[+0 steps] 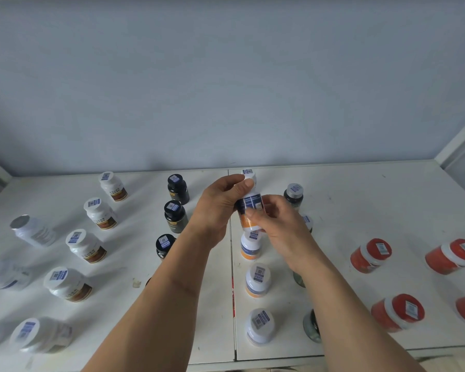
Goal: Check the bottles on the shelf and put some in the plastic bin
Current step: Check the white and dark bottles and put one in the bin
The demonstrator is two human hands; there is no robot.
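Both hands hold one white bottle (250,202) with a blue and orange label above the middle of the white shelf (360,200). My left hand (220,205) wraps its upper part near the white cap. My right hand (279,224) pinches its lower part from the right. Below it stands a column of three like bottles (257,280). No plastic bin is in view.
Black bottles (175,216) stand left of my hands, white brown-labelled bottles (85,245) further left, and clear white bottles (32,230) at the far left. Red-lidded jars (371,255) sit at the right. Dark glass bottles (294,196) are partly hidden behind my right arm.
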